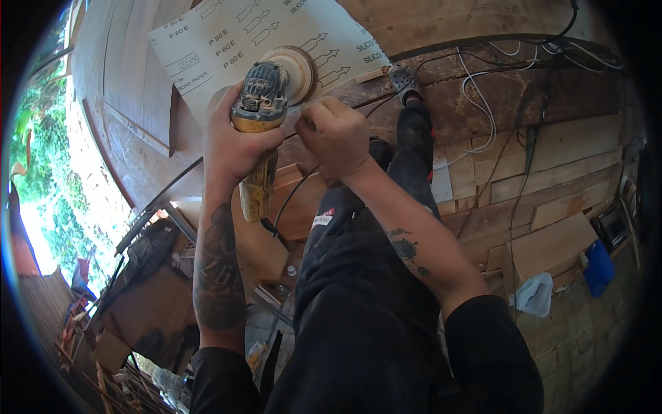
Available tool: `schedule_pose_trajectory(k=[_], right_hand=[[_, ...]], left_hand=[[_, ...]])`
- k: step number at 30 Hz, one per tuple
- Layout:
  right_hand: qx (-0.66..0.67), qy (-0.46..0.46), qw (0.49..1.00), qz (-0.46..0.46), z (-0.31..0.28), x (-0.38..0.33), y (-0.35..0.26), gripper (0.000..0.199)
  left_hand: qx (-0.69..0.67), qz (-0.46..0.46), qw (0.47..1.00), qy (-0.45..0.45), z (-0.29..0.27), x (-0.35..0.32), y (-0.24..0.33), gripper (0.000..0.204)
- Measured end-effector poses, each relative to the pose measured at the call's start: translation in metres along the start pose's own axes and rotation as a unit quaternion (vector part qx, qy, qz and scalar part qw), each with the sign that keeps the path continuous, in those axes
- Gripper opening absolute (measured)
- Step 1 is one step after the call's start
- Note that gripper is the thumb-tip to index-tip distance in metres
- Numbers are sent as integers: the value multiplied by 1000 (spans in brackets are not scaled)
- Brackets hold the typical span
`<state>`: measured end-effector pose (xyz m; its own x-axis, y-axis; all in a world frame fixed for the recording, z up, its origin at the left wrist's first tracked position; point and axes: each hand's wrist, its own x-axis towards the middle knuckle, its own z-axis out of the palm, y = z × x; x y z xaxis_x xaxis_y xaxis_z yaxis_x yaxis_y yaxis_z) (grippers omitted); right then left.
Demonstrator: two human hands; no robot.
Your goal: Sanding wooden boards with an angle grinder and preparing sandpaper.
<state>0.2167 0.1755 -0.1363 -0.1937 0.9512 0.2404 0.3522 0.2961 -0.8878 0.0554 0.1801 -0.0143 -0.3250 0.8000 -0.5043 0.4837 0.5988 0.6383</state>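
My left hand (pixel 238 141) is wrapped round the body of a yellow and black angle grinder (pixel 261 93), which is tilted with its handle toward me. The grinder's round, pale pad (pixel 298 74) lies against a large white sheet of sandpaper (pixel 227 52), its printed backing facing up. My right hand (pixel 336 131) is closed beside the pad's near edge, fingers curled in. Whatever it may pinch is hidden. A dark power cord (pixel 286 200) trails from the grinder's handle end.
A dusty wooden plank surface (pixel 476 103) runs across the far side, with white cables (pixel 483 103) lying on it. One shoe (pixel 403 79) rests there near the sheet's corner. At the right are a cardboard box (pixel 552 245) and a plastic bag (pixel 534 295). Foliage shows at the left.
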Motion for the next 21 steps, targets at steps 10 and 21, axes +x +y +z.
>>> schedule_pose_trajectory(k=[10,21], right_hand=[[16,-67,998,-5,-33,35,15,6],[-17,-36,999,-3,-29,63,21,11]], left_hand=[[52,7,998,26,0,1,-12,70],[50,7,998,39,-1,1,-9,84]])
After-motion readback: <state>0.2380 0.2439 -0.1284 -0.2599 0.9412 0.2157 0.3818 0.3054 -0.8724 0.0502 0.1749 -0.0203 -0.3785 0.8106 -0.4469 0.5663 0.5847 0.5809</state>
